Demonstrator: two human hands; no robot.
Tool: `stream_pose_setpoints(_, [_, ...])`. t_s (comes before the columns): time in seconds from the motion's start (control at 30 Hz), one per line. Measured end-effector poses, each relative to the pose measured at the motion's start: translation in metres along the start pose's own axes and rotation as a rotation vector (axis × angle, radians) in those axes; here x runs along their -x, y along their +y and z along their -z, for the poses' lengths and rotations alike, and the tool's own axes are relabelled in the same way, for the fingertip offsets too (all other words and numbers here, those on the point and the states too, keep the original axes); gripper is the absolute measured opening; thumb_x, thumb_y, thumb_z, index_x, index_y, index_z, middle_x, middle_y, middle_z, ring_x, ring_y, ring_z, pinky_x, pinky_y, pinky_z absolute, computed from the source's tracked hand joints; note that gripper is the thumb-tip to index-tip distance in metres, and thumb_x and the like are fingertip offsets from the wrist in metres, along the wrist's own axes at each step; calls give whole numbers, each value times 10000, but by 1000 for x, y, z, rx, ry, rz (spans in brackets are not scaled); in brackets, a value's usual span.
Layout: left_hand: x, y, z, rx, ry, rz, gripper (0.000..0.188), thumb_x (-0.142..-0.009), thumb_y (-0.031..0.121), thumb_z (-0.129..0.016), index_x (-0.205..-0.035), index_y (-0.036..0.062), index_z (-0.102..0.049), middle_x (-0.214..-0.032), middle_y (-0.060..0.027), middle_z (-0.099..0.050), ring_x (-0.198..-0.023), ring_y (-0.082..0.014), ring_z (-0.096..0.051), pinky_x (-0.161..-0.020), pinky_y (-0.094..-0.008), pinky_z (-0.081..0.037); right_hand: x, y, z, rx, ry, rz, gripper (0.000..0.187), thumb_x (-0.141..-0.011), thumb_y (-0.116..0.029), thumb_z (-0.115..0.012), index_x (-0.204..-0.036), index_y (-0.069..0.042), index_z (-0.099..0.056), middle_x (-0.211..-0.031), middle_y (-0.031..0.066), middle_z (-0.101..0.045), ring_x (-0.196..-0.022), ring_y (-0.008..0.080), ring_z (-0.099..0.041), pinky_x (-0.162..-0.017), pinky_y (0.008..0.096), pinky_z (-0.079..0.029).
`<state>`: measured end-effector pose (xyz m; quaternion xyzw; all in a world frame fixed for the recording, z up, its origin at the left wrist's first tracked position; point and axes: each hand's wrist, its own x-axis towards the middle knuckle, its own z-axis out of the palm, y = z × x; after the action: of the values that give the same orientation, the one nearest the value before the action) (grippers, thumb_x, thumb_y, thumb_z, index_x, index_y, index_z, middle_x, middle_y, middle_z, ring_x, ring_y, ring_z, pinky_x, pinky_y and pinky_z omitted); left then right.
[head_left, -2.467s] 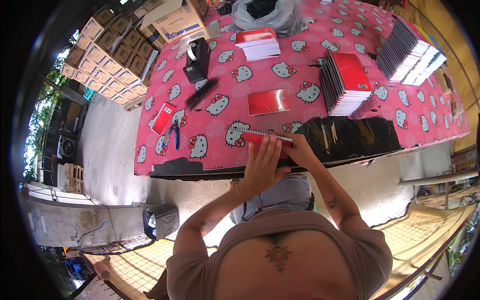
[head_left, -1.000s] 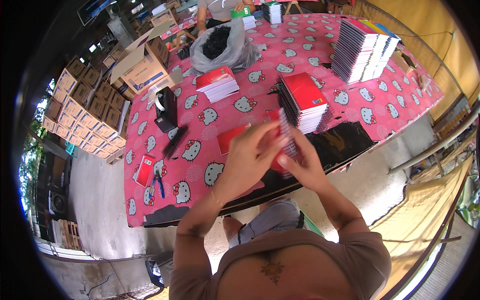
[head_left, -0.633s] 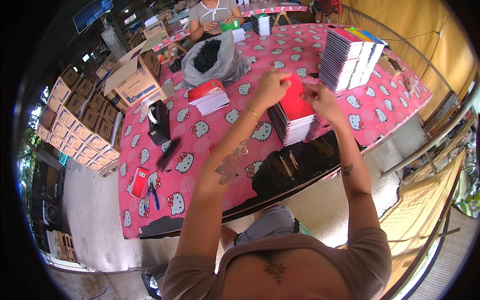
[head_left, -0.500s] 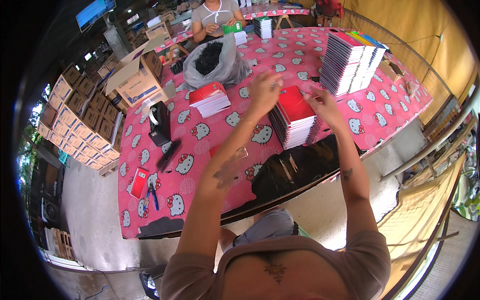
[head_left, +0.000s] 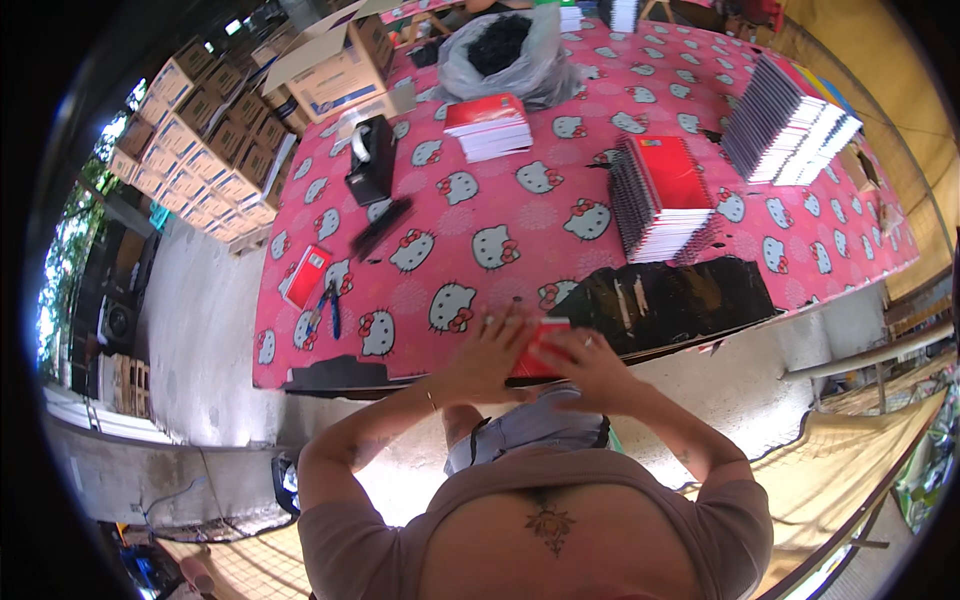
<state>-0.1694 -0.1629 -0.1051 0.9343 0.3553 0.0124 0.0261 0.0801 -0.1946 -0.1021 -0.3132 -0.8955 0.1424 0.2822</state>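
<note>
I hold a thin red notebook (head_left: 541,347) between both hands at the near edge of the pink cartoon-cat tablecloth (head_left: 520,215). My left hand (head_left: 487,358) grips its left side, fingers spread over the cover. On its right side sits my right hand (head_left: 593,368), a ring on one finger. Just right of my hands lies a black plastic sheet (head_left: 672,300) with loose spiral bindings. Beyond it stands a tall stack of red spiral notebooks (head_left: 660,198).
A smaller red notebook stack (head_left: 488,126), a black tape dispenser (head_left: 371,158), a clear bag of black coils (head_left: 503,55), and a fanned notebook pile (head_left: 790,120) sit farther back. A red notebook (head_left: 306,275) and blue pliers (head_left: 331,306) lie left. Cardboard boxes (head_left: 215,130) line the far left.
Both hands have come back from the tall notebook stack to the near table edge, and now hold a single red notebook between them.
</note>
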Motion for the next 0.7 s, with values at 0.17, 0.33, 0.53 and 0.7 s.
stream_pose_setpoints(0.17, [-11,-15,77,1094,-232,45,754,-902,520,-652,-1422,4,-478,-1440,-262,-473,-1374,-343,-438,-1104,-484,-361,1,24,-17,32,152,-69,538,-807,-103,-726,-1319,-174,-580,-1120,93,-656,-1012,300,-637,-938,492,-457])
stream_pose_setpoints(0.33, [-21,-219,31,91,674,614,236,-907,216,-643,-1023,22,-709,-980,-229,-678,-779,-309,-711,-704,-423,-569,-54,39,18,-145,30,-292,406,-841,-32,-693,-1231,-93,-598,-1041,134,-683,-895,325,-653,-853,384,-497])
stream_pose_setpoints(0.53, [-29,-231,-16,-226,542,580,162,-952,193,-577,-1034,56,-606,-964,-148,-625,-949,-379,-632,-761,-483,-549,-59,50,-34,-588,455,-304,380,-848,1,-693,-1201,-37,-558,-1123,129,-674,-954,211,-656,-837,307,-511])
stream_pose_setpoints(0.7, [-19,-152,16,144,836,567,194,-1017,223,-504,-1035,31,-531,-971,-141,-596,-919,-309,-642,-721,-440,-528,-61,38,-52,-740,543,-498,352,-854,-8,-707,-1169,-21,-552,-1104,110,-656,-936,134,-622,-826,279,-507])
